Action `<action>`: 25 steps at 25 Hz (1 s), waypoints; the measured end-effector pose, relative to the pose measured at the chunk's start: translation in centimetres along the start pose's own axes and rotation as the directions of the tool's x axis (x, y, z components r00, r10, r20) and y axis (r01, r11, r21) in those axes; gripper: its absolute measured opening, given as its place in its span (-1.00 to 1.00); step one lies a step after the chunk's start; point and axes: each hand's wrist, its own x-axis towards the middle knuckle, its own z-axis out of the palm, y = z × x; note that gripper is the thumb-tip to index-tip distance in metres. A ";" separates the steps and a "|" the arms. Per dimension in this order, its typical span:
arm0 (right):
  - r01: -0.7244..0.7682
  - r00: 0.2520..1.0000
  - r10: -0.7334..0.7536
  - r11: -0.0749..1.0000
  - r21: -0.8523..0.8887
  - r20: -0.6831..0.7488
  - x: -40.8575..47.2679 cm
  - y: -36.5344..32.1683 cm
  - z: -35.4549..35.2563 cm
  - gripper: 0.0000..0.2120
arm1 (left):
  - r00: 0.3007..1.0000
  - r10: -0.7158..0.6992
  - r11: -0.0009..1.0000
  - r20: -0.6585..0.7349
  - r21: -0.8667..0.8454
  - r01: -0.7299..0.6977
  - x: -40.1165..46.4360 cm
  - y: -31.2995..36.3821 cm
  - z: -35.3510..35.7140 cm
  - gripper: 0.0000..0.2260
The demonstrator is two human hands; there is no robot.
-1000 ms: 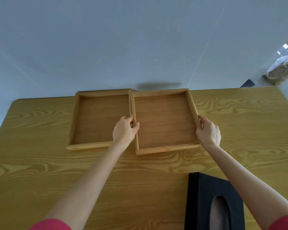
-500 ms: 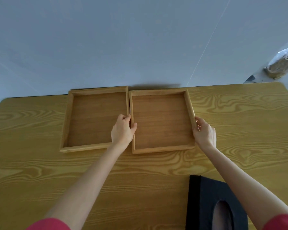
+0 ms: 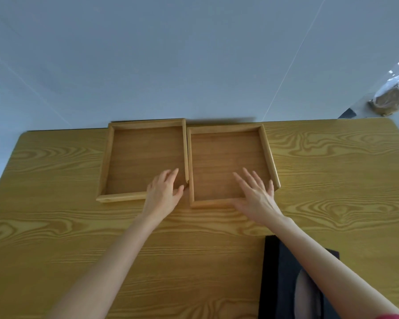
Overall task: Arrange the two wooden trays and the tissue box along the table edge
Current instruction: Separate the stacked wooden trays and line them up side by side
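Two square wooden trays lie side by side at the far edge of the wooden table [image 3: 55, 226]. The left tray [image 3: 136, 155] reaches a little past that edge; the right tray [image 3: 224, 157] sits slightly nearer to me. My left hand [image 3: 164, 194] hovers open over the left tray's near right corner, fingers spread. My right hand [image 3: 256, 194] is open over the right tray's near right part, holding nothing. A black tissue box [image 3: 283, 279] with an oval slot stands at the near right, partly hidden by my right forearm.
Beyond the table's far edge is grey floor with a thin white line. A bag [image 3: 392, 95] lies on the floor at the far right. Bare tabletop stretches to the left and right of the trays.
Both hands have let go of the right tray's side rims and now spread open above the trays. The right tray has ended up close against the left one.
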 end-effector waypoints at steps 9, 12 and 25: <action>0.056 0.998 -0.055 0.981 -0.185 0.006 -0.4 -1.4 3.9 -0.54 | 0.976 -0.134 0.962 0.169 0.259 0.087 -1.3 -3.4 1.1 -0.42; 0.060 0.998 -0.063 0.981 -0.186 -0.008 -0.2 -1.3 4.1 -0.57 | 0.968 -0.145 0.964 0.204 0.248 0.092 -1.0 -3.6 1.3 -0.39; 0.064 0.998 -0.061 0.974 -0.218 0.022 2.9 -1.6 2.9 -0.59 | 0.961 -0.143 0.952 0.239 0.298 0.068 -0.7 -4.0 1.7 -0.29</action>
